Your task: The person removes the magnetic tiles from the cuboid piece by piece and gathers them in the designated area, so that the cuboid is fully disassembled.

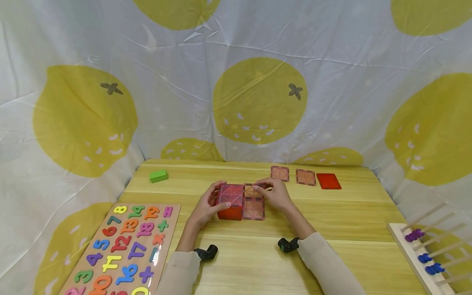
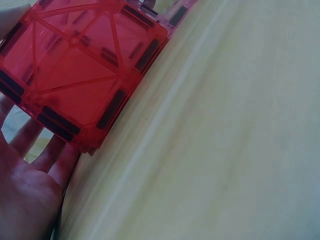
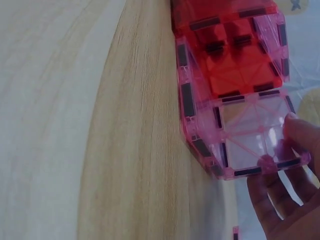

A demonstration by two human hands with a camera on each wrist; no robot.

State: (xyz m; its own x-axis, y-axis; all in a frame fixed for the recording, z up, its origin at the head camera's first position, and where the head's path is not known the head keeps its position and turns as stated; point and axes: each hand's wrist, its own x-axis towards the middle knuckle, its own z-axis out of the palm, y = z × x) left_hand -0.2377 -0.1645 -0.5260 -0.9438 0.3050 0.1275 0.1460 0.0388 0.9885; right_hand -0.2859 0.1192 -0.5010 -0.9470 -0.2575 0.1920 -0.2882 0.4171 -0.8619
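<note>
A box of translucent red and pink magnetic tiles stands mid-table. My left hand grips it from the left side, thumb at its front top edge, and in the left wrist view its red face shows a ribbed pattern and dark magnets at the edges. Further pink tiles join the box on its right. Between thumb and fingers, my right hand pinches a clear pink square tile, whose edges meet the neighbouring tiles. The right fingertips are partly hidden behind that tile in the right wrist view.
Two loose pink tiles and a red tile lie at the back right. At the back left is a green block. A number board lies front left; a wooden peg rack stands at the right edge.
</note>
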